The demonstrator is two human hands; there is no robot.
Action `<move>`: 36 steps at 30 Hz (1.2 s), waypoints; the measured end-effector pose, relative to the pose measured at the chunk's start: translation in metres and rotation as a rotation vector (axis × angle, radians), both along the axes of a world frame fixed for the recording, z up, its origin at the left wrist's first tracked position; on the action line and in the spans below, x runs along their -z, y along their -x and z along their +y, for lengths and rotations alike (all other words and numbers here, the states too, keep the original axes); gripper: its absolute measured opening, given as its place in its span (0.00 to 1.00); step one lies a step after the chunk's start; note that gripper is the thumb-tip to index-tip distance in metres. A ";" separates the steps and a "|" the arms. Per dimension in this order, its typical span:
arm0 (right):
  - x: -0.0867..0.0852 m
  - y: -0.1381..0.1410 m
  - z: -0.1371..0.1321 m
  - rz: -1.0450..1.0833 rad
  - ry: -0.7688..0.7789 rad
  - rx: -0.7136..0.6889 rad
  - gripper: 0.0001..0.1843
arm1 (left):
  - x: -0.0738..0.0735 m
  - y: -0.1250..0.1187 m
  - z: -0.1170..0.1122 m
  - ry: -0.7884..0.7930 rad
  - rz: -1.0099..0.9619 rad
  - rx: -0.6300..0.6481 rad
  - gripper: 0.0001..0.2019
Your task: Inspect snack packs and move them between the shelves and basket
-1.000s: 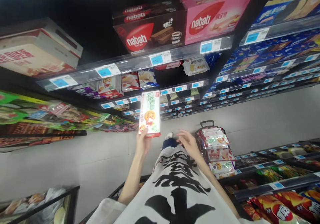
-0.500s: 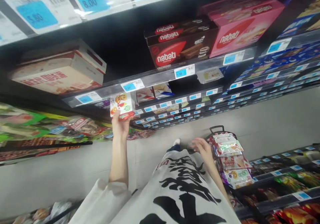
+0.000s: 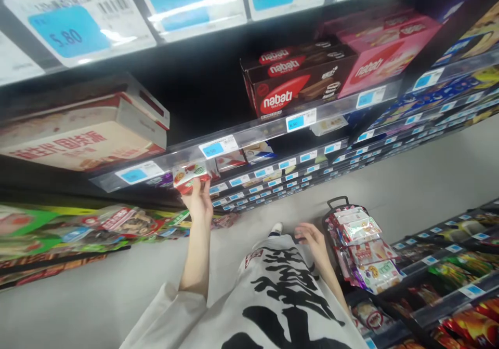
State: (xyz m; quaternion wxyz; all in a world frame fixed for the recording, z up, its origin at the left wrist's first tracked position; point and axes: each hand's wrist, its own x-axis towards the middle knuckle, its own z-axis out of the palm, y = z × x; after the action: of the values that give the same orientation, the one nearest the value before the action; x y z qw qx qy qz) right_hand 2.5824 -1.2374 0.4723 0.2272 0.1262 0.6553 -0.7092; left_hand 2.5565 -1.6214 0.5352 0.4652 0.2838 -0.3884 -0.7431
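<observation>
My left hand (image 3: 199, 199) reaches up to the shelf on the left, its fingers closed on the front edge of a white and red biscuit packet (image 3: 191, 176) with cookie pictures. The packet is at the opening of the shelf just below the upper price rail, and its back end is partly hidden by the rail. Beside it stand a red and white packet (image 3: 231, 160) and a blue and white packet (image 3: 259, 152). My right hand (image 3: 314, 237) hangs in front of my shirt with fingers loosely bent and apart, holding nothing I can see.
A wheeled basket with a black handle (image 3: 337, 201), piled with biscuit packets (image 3: 374, 271), stands right of me. Dark Nabati wafer boxes (image 3: 296, 81), a pink box (image 3: 384, 61) and a beige carton (image 3: 81, 131) sit on the shelf above. Hanging snack bags (image 3: 128, 222) line the left.
The packet in my left hand has tipped back and moved further in under the rail. My view has shifted closer to the shelf. My right hand stays near my body.
</observation>
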 end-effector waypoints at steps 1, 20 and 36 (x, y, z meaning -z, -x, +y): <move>0.002 -0.001 0.000 0.002 -0.004 0.016 0.27 | 0.000 0.004 -0.002 0.005 -0.026 -0.022 0.28; 0.007 0.007 -0.015 0.017 -0.072 0.078 0.28 | -0.005 0.028 -0.033 0.173 -0.492 -0.287 0.24; 0.025 -0.006 -0.014 -0.115 0.018 0.231 0.21 | 0.088 -0.001 0.056 0.537 -0.515 0.191 0.21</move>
State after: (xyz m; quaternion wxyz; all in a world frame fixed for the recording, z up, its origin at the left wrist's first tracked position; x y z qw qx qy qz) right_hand 2.5885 -1.2510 0.4469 0.1823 0.2391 0.6160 -0.7281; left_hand 2.5579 -1.5654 0.4468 0.3386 0.2917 -0.6981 -0.5594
